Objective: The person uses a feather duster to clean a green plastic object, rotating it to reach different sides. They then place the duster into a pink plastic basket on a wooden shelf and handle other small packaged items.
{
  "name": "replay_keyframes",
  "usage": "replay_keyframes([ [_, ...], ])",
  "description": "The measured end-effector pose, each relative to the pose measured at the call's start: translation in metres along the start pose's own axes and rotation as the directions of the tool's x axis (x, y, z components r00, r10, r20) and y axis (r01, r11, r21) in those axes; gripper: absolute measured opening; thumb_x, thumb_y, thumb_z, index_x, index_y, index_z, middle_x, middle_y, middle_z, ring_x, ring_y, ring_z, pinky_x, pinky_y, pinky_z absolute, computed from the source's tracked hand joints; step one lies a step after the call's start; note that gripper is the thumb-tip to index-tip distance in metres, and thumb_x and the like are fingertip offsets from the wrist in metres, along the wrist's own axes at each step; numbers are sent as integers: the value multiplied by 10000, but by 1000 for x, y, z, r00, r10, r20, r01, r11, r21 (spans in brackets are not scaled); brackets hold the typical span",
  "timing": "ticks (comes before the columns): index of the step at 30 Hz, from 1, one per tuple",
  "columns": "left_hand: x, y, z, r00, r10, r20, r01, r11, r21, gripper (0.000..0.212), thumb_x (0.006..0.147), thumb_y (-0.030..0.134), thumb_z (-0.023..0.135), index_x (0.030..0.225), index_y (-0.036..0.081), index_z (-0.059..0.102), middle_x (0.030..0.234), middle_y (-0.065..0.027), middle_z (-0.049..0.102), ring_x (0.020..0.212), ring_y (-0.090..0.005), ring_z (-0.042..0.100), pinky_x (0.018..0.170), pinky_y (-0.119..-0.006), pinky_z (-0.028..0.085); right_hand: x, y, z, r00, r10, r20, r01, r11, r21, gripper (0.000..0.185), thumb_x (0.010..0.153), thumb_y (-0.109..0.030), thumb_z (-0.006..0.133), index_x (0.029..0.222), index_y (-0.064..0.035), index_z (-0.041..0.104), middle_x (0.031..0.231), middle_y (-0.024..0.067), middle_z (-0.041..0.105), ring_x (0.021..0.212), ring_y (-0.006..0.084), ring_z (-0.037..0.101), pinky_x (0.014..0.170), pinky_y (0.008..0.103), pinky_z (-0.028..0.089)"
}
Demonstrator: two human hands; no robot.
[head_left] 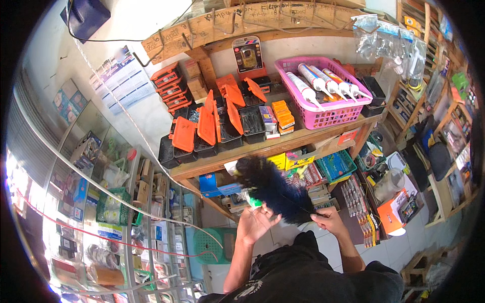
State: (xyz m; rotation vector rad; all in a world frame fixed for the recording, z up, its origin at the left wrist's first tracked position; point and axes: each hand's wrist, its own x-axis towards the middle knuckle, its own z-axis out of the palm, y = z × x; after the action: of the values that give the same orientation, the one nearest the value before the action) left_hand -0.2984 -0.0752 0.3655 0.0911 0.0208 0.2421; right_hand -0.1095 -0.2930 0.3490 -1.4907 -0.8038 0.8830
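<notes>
A dark, fluffy feather duster spans the space between my hands, in front of the wooden shelf. My right hand is closed on its narrow end. My left hand is raised palm up at its left side, near a white item with a green part; whether its fingers grip that item is unclear. Past the duster, black plastic boxes with orange lids stand in a row on the shelf. A pink basket there holds several sealant cartridges.
The wooden shelf edge crosses in front. A glass display cabinet stands at left, with a green stool beside it. A white rope hangs across the left. Goods and a clear plastic jar are at right.
</notes>
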Motion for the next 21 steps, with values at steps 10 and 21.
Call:
replay_keyframes([
  [10, -3, 4, -15, 998, -8, -59, 15, 992, 123, 200, 919, 256, 542, 893, 94, 657, 974, -28, 657, 871, -154, 602, 954, -508, 410, -3, -8, 2, 995, -10, -99, -2, 994, -112, 267, 857, -188, 705, 702, 20, 639, 570, -79, 445, 551, 14, 388, 467, 228, 282],
  [21, -2, -8, 29, 837, 252, -485, -91, 939, 331, 337, 988, 316, 436, 1126, 50, 589, 880, -28, 632, 690, -143, 522, 922, -465, 427, -1, -29, -1, 997, 13, 79, -4, 994, -112, 222, 847, -170, 713, 824, 48, 676, 602, -57, 508, 576, 26, 404, 488, 240, 316],
])
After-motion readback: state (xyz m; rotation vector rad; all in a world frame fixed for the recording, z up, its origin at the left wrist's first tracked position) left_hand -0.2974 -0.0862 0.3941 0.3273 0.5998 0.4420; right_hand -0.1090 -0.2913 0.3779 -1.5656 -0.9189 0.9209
